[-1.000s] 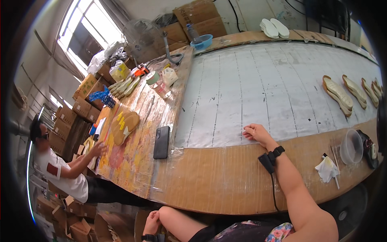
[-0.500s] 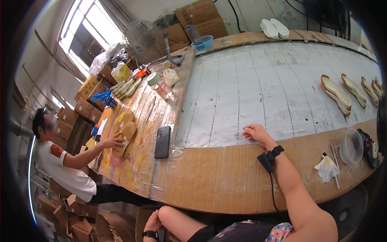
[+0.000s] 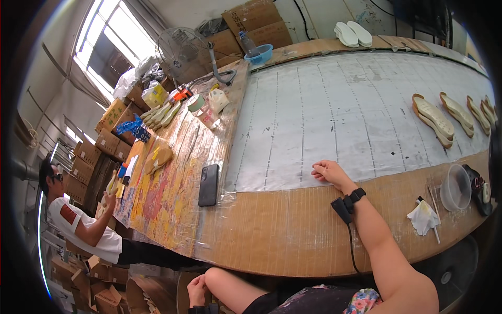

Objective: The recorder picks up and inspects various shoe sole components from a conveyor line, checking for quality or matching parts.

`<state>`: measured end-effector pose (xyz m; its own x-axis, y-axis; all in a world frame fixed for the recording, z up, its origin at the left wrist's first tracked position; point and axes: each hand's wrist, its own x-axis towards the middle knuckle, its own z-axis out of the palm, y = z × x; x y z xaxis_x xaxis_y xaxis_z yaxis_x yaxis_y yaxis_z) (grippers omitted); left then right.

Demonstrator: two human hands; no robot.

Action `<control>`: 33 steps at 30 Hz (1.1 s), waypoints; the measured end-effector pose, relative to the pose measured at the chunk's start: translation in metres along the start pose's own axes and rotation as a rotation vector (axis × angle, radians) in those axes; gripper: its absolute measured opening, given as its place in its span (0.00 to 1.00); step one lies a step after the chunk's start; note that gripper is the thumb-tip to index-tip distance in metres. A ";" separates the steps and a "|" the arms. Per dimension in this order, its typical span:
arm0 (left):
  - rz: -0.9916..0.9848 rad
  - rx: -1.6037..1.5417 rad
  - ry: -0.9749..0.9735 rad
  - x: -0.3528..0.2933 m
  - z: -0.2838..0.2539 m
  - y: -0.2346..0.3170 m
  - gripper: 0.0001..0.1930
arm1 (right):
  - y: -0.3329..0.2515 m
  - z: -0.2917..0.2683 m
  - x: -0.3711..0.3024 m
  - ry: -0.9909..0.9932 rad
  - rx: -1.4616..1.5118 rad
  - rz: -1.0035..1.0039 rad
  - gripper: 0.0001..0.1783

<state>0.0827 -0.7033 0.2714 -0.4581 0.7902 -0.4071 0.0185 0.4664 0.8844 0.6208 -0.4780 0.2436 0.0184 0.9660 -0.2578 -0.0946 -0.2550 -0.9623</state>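
Note:
My right hand [image 3: 331, 173] rests at the near edge of a grey marked sheet [image 3: 293, 120], its fingers loosely curled with nothing showing in them. A black strap with a small cabled device [image 3: 342, 208] is on that wrist. Beside my bare knee [image 3: 222, 280], low in the view, my left hand [image 3: 196, 289] is closed, and no object shows in it. A black phone [image 3: 208, 185] lies on the table left of my right hand. Across the table's left side a co-worker [image 3: 86, 225] holds up a pale shoe sole [image 3: 112, 183].
Tan soles [image 3: 159, 158] lie near the co-worker. Pale soles with brown edges [image 3: 433, 120] stand along the right. White soles [image 3: 353, 34], a blue basin [image 3: 260, 54] and a fan [image 3: 180, 55] are at the back. A clear tub [image 3: 455, 188] and crumpled tissue [image 3: 422, 216] sit at front right.
The co-worker's hand has left the tan soles and drawn back, now raising a sole near the chest. My hands keep nearly the same places; the view has shifted slightly.

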 end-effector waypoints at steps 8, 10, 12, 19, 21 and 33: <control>-0.054 -0.096 0.048 -0.007 -0.009 -0.011 0.12 | 0.004 -0.001 0.002 -0.004 -0.004 -0.014 0.15; 0.081 0.043 0.055 -0.010 -0.008 -0.007 0.11 | 0.003 -0.001 0.001 0.000 -0.009 -0.017 0.15; 0.194 0.138 0.082 -0.011 -0.007 -0.008 0.10 | 0.003 -0.001 0.001 -0.002 -0.010 -0.019 0.15; 0.347 0.218 0.133 -0.016 -0.004 -0.016 0.07 | 0.003 -0.001 -0.001 -0.010 -0.018 -0.022 0.15; 0.373 0.257 0.127 -0.015 -0.001 -0.011 0.07 | 0.004 -0.002 0.000 -0.002 -0.019 -0.022 0.15; 0.422 0.447 0.056 -0.012 -0.008 0.000 0.03 | 0.005 -0.001 0.000 0.008 -0.003 -0.040 0.15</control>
<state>0.0809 -0.7164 0.2782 -0.3757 0.9265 -0.0194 0.5733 0.2488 0.7807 0.6212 -0.4795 0.2391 0.0306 0.9751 -0.2196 -0.0910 -0.2160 -0.9721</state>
